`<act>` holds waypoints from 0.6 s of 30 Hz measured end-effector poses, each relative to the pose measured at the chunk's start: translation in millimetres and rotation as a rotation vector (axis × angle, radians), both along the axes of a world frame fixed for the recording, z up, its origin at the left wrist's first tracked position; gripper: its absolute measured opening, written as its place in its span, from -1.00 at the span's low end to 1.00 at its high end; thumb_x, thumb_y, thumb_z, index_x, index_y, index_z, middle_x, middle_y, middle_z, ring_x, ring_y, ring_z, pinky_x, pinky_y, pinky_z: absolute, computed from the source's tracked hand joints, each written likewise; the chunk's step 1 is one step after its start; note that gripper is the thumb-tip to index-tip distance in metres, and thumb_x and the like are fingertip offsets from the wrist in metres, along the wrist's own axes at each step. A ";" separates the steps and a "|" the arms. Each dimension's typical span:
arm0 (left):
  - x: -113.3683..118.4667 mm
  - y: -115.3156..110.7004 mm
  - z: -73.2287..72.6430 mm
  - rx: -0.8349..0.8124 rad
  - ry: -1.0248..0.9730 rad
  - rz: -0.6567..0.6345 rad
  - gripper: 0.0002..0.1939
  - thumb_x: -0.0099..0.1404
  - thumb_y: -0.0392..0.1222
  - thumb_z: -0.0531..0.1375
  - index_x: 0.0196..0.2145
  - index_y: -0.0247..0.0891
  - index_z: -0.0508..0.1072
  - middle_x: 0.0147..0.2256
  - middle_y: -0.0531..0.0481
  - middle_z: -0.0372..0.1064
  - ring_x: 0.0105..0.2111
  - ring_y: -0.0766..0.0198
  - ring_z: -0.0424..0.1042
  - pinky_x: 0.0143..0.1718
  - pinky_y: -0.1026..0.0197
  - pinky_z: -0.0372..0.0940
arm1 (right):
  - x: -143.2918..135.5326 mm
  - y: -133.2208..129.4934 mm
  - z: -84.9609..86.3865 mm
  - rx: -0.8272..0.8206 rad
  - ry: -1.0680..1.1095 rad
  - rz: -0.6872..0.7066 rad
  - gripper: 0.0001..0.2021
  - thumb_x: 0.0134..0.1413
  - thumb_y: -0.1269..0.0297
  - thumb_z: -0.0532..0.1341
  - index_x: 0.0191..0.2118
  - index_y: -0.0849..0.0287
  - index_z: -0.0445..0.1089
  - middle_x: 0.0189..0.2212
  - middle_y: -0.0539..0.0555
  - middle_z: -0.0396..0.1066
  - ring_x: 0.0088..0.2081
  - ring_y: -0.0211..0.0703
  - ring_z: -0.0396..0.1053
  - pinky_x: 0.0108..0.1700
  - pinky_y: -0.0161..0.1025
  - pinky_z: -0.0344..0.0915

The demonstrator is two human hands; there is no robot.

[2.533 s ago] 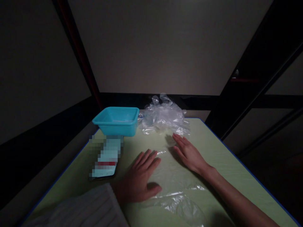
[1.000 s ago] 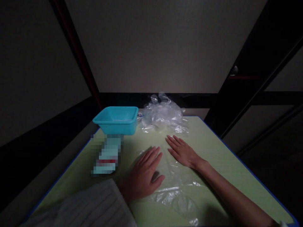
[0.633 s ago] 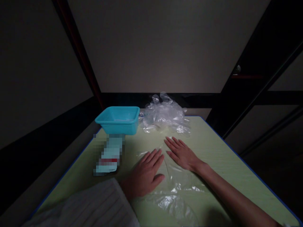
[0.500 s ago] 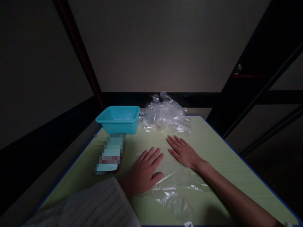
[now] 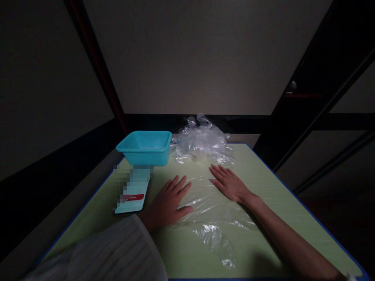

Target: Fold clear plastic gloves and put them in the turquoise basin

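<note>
A clear plastic disposable glove [image 5: 209, 210] lies spread over the pale green table, with one finger-like part pointing toward the near edge. My left hand [image 5: 170, 201] rests palm down at its left side, fingers apart. Palm down on the other side, my right hand [image 5: 230, 184] lies flat at the glove's upper right, fingers stretched out. Beyond both hands sits a crumpled heap of clear plastic gloves [image 5: 202, 142]. The glove's outline is hard to make out where it lies flat against the table.
A turquoise plastic basin [image 5: 143, 156] stands at the back left of the table [image 5: 281, 230]. In front of it lies a phone [image 5: 133, 195] with a lit screen, partly blurred out. A wall panel rises behind the table, and dark furniture stands at the right.
My left hand has slid to the left and slightly away from me, widening the gap between the hands. My right hand has shifted a little farther away. More of the glove's wrinkled film shows between them.
</note>
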State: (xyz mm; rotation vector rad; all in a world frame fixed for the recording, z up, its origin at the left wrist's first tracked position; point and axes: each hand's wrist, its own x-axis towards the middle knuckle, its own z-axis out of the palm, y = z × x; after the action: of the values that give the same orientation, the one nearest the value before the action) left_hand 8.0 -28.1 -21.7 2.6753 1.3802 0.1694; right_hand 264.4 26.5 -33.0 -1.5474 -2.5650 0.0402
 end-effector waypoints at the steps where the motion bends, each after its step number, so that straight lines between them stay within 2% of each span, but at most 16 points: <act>1: -0.1 0.6 -0.4 0.006 -0.010 0.015 -0.37 0.26 0.01 0.10 0.21 -0.28 0.08 0.26 -0.23 -0.13 0.25 -0.11 -0.17 0.16 -0.21 -0.08 | -0.4 -1.0 1.8 0.021 0.003 -0.001 -0.46 0.26 0.02 -0.16 0.25 0.20 0.04 0.25 0.15 -0.04 0.26 0.05 -0.10 0.21 0.10 -0.05; 5: 3.0 -1.3 -0.4 0.082 -0.153 0.058 -0.43 0.25 -0.05 0.11 0.15 -0.35 0.16 0.24 -0.30 -0.08 0.25 -0.09 -0.15 0.17 -0.21 -0.08 | -9.7 -12.0 16.0 0.129 0.051 0.029 -0.49 0.25 0.13 -0.10 0.21 0.31 0.11 0.21 0.24 0.06 0.24 0.07 -0.03 0.22 0.10 -0.03; 8: 11.5 -9.1 0.8 0.114 -0.298 -0.040 -0.59 0.29 -0.21 0.05 0.09 -0.34 0.25 0.22 -0.25 0.02 0.22 0.05 -0.02 0.18 -0.05 0.03 | -22.6 -27.4 26.9 0.136 0.104 0.127 -0.54 0.22 0.28 -0.07 0.15 0.41 0.19 0.15 0.32 0.17 0.17 0.05 0.14 0.19 0.03 0.09; 10: 18.6 -15.3 2.2 0.063 -0.314 -0.148 -0.63 0.30 -0.30 0.02 0.06 -0.31 0.29 0.19 -0.19 0.08 0.19 0.13 0.06 0.18 0.04 0.07 | -31.3 -38.2 29.6 0.102 0.161 0.209 -0.56 0.20 0.36 -0.07 0.15 0.42 0.20 0.15 0.32 0.17 0.16 0.02 0.16 0.14 -0.04 0.20; 12: 24.5 -19.9 4.1 -0.029 -0.260 -0.235 -0.64 0.29 -0.33 0.03 0.05 -0.31 0.31 0.19 -0.17 0.09 0.18 0.15 0.09 0.18 0.11 0.09 | -38.1 -46.2 27.3 0.053 0.187 0.276 -0.52 0.10 0.48 -0.04 0.17 0.39 0.17 0.16 0.30 0.15 0.16 0.00 0.16 0.11 -0.06 0.24; 14: 27.7 -21.7 6.0 -0.093 -0.218 -0.267 -0.61 0.29 -0.32 0.05 0.08 -0.32 0.28 0.18 -0.17 0.10 0.17 0.17 0.10 0.18 0.14 0.08 | -42.1 -49.8 21.3 0.003 0.186 0.304 -0.45 0.01 0.57 -0.05 0.19 0.40 0.13 0.18 0.30 0.12 0.18 -0.02 0.13 0.13 -0.08 0.22; 18: 27.2 -20.5 8.2 -0.133 -0.173 -0.290 -0.52 0.27 -0.26 0.10 0.14 -0.34 0.20 0.21 -0.19 0.05 0.22 0.14 0.00 0.22 0.08 -0.02 | -42.2 -46.5 8.3 -0.055 0.149 0.327 -0.47 0.04 0.56 -0.07 0.19 0.51 0.10 0.20 0.36 0.05 0.23 -0.01 0.00 0.21 -0.06 0.08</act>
State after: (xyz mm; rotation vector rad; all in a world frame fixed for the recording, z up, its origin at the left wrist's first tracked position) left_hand 35.2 -48.6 -13.5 2.6390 0.9100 0.2610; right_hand 222.3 -20.0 -24.7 -1.0781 -2.6842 0.2537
